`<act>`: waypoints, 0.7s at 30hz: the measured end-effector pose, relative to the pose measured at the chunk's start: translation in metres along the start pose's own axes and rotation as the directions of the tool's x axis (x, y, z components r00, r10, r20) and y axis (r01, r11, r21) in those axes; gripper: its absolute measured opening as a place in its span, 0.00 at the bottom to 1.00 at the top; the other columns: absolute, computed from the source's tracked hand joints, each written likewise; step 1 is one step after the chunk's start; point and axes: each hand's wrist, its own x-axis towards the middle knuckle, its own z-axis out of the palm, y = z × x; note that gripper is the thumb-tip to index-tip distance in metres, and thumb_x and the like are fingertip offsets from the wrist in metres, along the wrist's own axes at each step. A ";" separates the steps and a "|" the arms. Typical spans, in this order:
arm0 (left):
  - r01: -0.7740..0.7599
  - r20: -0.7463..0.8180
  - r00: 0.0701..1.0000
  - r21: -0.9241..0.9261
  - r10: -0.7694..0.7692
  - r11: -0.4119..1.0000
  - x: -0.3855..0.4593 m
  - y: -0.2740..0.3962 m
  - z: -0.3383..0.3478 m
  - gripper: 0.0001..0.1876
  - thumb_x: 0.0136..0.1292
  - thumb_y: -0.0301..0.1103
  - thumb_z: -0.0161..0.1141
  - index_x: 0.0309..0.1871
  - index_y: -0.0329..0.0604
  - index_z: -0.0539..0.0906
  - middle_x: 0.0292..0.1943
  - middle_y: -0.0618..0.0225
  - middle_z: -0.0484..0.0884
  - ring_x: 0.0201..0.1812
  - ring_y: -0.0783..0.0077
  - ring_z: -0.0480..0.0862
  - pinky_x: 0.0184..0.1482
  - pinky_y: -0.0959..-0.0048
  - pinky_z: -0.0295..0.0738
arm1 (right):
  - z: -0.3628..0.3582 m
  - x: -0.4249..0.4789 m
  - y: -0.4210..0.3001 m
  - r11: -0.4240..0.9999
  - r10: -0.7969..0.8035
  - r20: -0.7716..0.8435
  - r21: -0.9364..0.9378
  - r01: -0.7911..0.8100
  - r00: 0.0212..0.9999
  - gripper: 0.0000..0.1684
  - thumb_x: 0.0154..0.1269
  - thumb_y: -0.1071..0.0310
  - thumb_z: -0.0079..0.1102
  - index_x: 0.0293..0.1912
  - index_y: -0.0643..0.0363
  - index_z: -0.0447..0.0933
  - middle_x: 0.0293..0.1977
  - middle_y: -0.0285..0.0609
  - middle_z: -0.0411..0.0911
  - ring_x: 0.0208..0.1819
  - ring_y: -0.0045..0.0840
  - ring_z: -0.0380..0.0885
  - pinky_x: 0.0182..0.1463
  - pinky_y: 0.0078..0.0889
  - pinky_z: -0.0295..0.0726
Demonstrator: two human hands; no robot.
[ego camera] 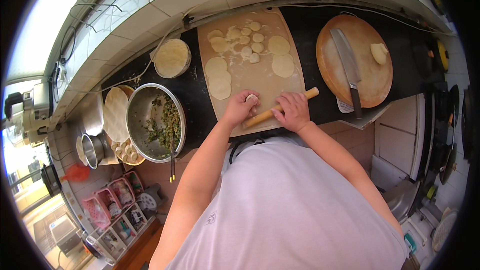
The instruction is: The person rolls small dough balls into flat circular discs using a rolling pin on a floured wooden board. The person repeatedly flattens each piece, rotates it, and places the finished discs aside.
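Observation:
Between the fingers of my left hand is a small piece of dough, held just above the near part of the wooden board. My right hand rests over a wooden rolling pin, which lies slantwise on the board with its far end past the right edge. Several small flattened dough discs sit amid loose flour farther back. Rolled round wrappers overlap at the board's left side, and two more wrappers overlap at the right.
To the left stand a steel bowl of chopped filling with chopsticks, a bowl of flour and a tray of dumplings. A round chopping block at the right bears a cleaver and a dough lump.

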 end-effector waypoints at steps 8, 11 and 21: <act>-0.336 -0.007 0.912 0.560 0.410 0.758 0.006 0.005 0.021 0.12 0.72 0.31 0.71 0.56 0.42 0.91 0.47 0.60 0.91 0.44 0.64 0.89 0.47 0.65 0.85 | 0.001 -0.001 0.002 1.000 0.004 -0.003 0.010 -0.004 1.000 0.22 0.62 0.52 0.77 0.51 0.51 0.85 0.54 0.39 0.84 0.57 0.38 0.82 0.67 0.47 0.73; -0.327 0.018 0.891 0.719 0.454 0.613 0.007 0.013 0.016 0.15 0.69 0.32 0.72 0.58 0.43 0.90 0.51 0.54 0.90 0.51 0.50 0.89 0.54 0.56 0.84 | 0.002 0.001 0.001 1.000 -0.006 -0.012 0.012 0.006 1.000 0.22 0.62 0.53 0.77 0.51 0.51 0.85 0.54 0.38 0.84 0.57 0.37 0.82 0.67 0.47 0.73; -0.099 -0.163 0.812 0.908 0.561 0.407 -0.011 0.098 -0.033 0.14 0.71 0.38 0.69 0.56 0.47 0.91 0.53 0.55 0.90 0.54 0.46 0.90 0.56 0.50 0.85 | 0.002 -0.001 0.002 1.000 0.005 0.006 0.002 -0.005 1.000 0.21 0.64 0.51 0.76 0.52 0.51 0.85 0.55 0.40 0.85 0.58 0.37 0.82 0.68 0.47 0.72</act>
